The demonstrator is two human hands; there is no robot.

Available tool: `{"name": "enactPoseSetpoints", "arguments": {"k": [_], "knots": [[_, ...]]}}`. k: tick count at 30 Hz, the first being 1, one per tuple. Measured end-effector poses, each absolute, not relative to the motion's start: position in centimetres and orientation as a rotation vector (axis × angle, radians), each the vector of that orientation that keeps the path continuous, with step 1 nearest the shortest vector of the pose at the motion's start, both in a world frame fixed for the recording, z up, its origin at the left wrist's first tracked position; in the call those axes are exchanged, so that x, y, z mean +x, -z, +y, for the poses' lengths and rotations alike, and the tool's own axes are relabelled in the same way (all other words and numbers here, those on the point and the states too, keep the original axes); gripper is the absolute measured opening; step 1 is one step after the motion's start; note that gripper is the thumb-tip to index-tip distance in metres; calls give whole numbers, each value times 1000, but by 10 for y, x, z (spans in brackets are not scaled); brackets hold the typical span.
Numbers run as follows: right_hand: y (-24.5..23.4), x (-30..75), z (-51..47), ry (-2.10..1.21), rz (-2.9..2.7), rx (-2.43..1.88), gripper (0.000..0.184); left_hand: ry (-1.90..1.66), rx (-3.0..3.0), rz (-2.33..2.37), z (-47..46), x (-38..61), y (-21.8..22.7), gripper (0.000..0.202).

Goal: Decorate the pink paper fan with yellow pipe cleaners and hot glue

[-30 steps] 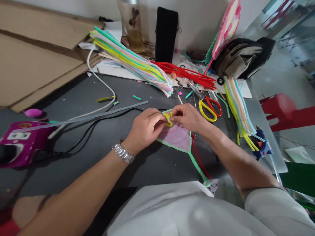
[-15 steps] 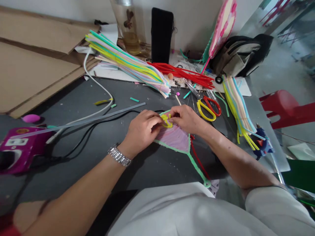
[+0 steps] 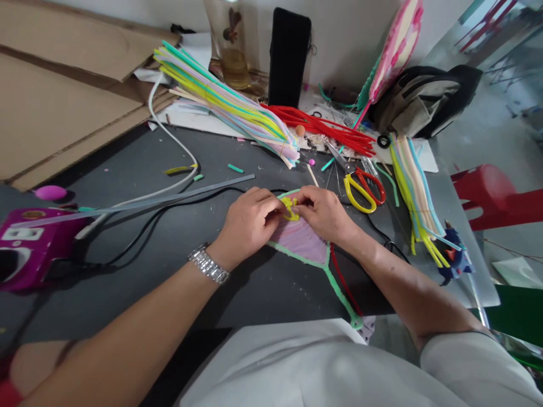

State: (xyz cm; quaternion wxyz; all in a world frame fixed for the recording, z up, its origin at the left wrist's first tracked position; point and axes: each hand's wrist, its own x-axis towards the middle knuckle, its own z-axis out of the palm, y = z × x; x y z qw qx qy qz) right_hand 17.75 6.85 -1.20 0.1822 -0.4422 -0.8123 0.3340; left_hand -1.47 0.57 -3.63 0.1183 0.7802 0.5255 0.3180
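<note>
A small yellow bent pipe-cleaner shape lies over a pink-purple pipe-cleaner panel with a mint-green edge and a mint-green stem ending in a loop near the table's front edge. My left hand pinches the yellow shape from the left, its fingers closed. From the right my right hand pinches the same shape between thumb and fingers. Both hands partly cover the panel, and the exact grip points are hidden. A red pipe cleaner runs beside the green stem.
Scissors with yellow and red handles lie right of my hands. Behind are a mixed pipe-cleaner bundle and red pipe cleaners. Another bundle and a blue glue gun sit right. A purple power socket with cables stands left.
The camera view has shifted slightly, moving the table things a little in the picture. Both hands stay at the yellow shape, with only small finger movement.
</note>
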Motion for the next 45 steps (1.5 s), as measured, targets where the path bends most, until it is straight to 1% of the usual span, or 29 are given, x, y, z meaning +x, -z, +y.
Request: {"name": "enactPoseSetpoints", "arguments": {"k": [4, 12, 18, 29, 35, 40, 45], "knots": [[15, 178, 68, -912, -2302, -1224, 12, -918, 2228, 1564, 7, -12, 35, 16], [22, 178, 66, -848, -2308, -1150, 14, -919, 2177, 1605, 8, -10, 37, 12], [21, 178, 65, -910, -2247, -1195, 10, -916, 2168, 1657, 8, -8, 37, 11], [23, 180, 68, -889, -2264, -1121, 14, -951, 2142, 1676, 8, -7, 39, 11], [22, 181, 68, -859, -2286, -1136, 16, -967, 2218, 1705, 9, -7, 42, 22], [23, 182, 68, -829, -2295, -1116, 16, -910, 2219, 1726, 10, -7, 42, 33], [25, 184, 66, -790, -2302, -1065, 16, -875, 2200, 1738, 9, -7, 41, 32]]}}
